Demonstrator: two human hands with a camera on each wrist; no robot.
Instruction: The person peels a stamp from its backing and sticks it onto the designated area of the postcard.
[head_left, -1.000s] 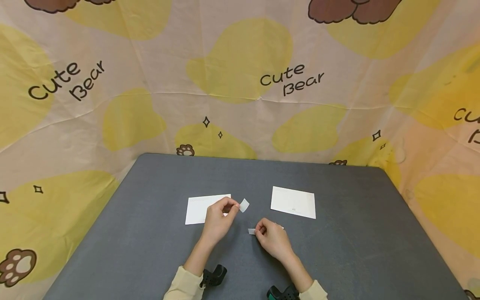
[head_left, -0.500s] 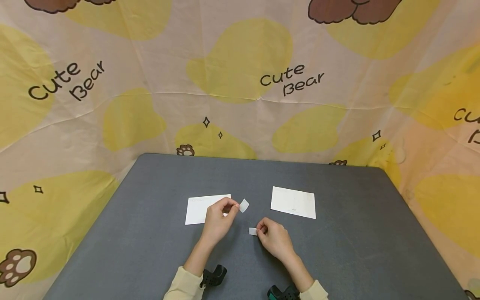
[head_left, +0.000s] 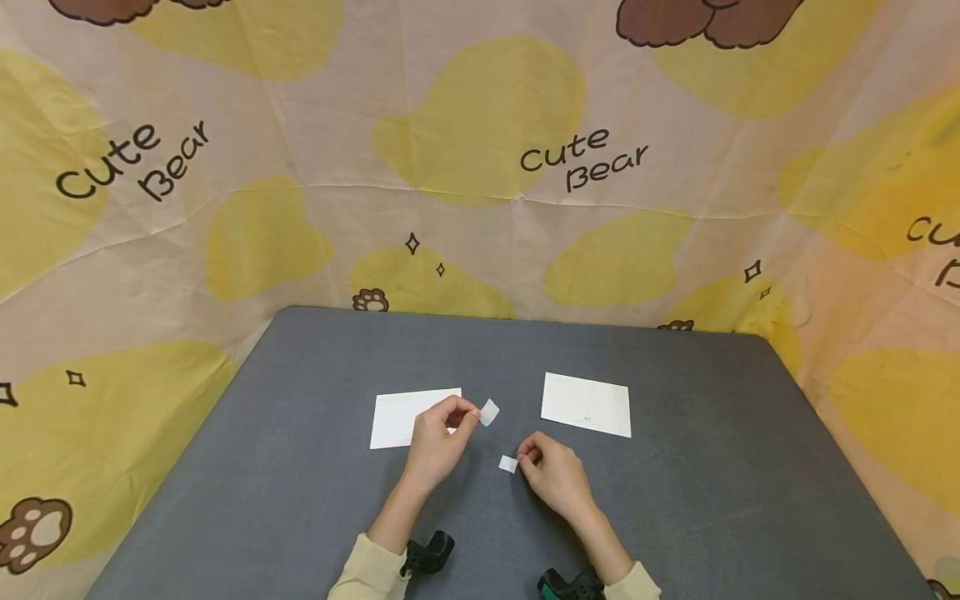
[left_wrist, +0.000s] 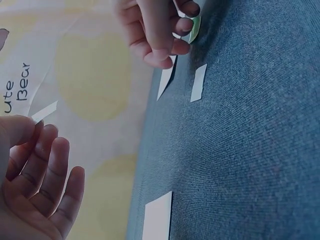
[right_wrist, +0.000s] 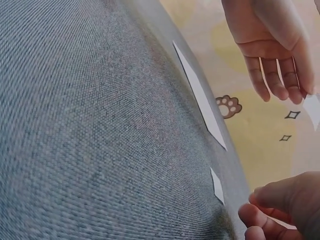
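1 small white piece pinched, 1 lying on the table

The left hand [head_left: 437,437] is raised above the table [head_left: 720,467], its forearm slanting inward from the lower left. Its thumb and forefinger meet on the end of a held white piece [head_left: 489,412], which sticks out to the right; the left wrist view shows its other 3 fingers slightly bent and fanned apart.

The right hand [head_left: 555,473] is nearer the person, forearm slanting in from the lower right. Its fingers are curled, thumb tip close to the forefinger; I cannot tell whether anything sits between them. A loose white piece [head_left: 507,464] lies flat on the table, just beyond those fingertips and apart from them in both wrist views.

2 larger white cards lie farther back: the left card [head_left: 390,421], its near right corner hidden by the left hand, and the right card [head_left: 587,404], clear of both hands and bearing a small mark. Behind the table hangs a yellow-patched cloth [head_left: 480,125] lettered "Cute Bear".
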